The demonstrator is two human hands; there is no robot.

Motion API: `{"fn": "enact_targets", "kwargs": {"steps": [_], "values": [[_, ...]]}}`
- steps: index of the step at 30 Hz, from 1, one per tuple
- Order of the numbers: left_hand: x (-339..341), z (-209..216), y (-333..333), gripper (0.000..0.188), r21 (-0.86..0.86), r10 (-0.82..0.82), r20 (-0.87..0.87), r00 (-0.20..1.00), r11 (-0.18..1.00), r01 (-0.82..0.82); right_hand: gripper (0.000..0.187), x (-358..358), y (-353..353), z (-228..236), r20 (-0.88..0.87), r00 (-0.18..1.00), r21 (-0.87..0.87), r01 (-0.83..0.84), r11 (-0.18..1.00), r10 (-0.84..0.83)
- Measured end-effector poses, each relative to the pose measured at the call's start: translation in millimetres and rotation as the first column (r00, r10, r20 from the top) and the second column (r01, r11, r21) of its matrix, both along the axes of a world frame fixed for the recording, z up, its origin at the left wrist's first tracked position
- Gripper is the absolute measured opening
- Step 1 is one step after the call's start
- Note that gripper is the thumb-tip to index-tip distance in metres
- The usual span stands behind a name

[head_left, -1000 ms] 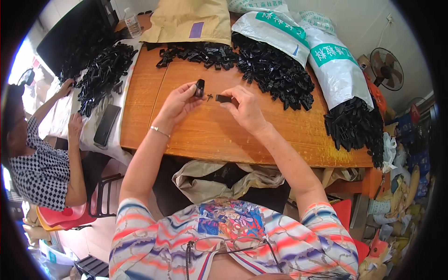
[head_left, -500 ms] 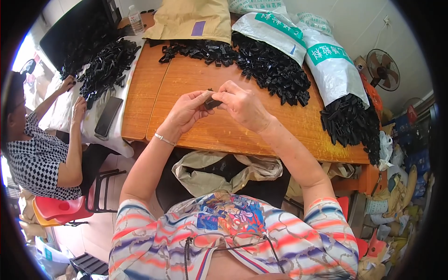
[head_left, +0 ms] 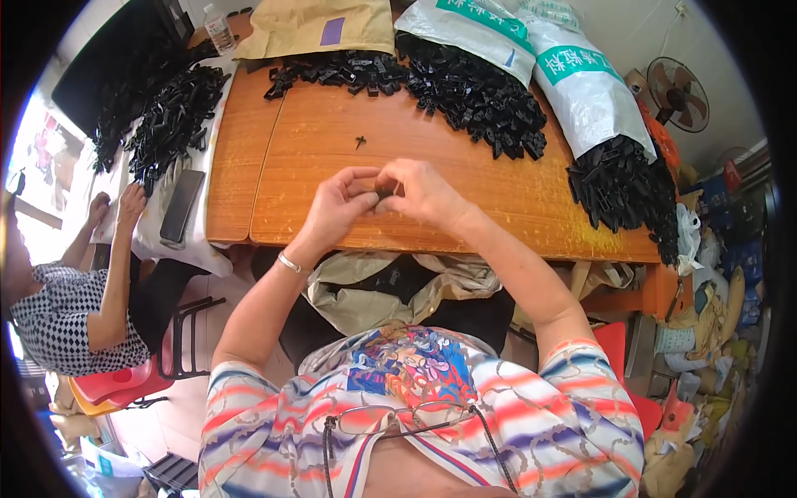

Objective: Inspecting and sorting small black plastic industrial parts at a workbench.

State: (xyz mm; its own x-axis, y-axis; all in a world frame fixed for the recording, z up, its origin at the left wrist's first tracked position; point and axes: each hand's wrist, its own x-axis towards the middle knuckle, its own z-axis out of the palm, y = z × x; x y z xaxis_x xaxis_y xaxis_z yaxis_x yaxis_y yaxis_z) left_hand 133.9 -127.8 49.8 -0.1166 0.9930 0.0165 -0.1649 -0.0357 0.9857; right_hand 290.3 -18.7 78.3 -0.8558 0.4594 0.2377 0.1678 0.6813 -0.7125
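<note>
My left hand [head_left: 342, 202] and my right hand [head_left: 418, 192] meet above the near part of the wooden table. Their fingertips are pinched together around a small black plastic part [head_left: 383, 192], which both hands hold. Fingers hide most of it, so its exact shape does not show. Just beyond my hands, a tiny black branched piece [head_left: 360, 143] lies on the tabletop [head_left: 324, 158]. Farther off, heaps of black plastic parts [head_left: 477, 100] spill from a brown paper sack [head_left: 320, 29] and white sacks [head_left: 581, 79].
An open sack [head_left: 349, 307] hangs below the table edge at my lap. To the left, a co-worker's hands [head_left: 131, 203] are at another black heap [head_left: 178, 116], near a dark phone [head_left: 183, 207]. A bottle [head_left: 218, 31] stands at the back left; a fan [head_left: 677, 93] is at the right.
Both hands have come down toward the near table edge, still pinching the black part. The tiny branched piece shows plainly on the table beyond them. My view has shifted slightly.
</note>
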Motion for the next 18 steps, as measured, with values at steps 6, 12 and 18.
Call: {"fn": "enact_targets", "kwargs": {"steps": [6,12,18], "values": [[-9.3,-11.6,-8.4,0.035,-0.116,-0.224,-0.325,0.919,0.974,0.196,0.028,38.1,-41.7,-36.5,0.080,0.997,0.126,-0.014,0.992,0.004],[-55.2,-10.1,51.0,0.024,0.134,0.266,-0.611,0.746,0.963,-0.233,0.029,66.3,-66.1,-44.4,0.224,0.973,0.100,-0.076,0.992,0.052],[-90.0,-31.2,153.9,0.024,0.321,0.436,-0.792,0.428,0.893,-0.315,0.011,53.3,12.9,-31.9,-0.019,0.986,0.257,0.162,0.953,-0.163]]}}
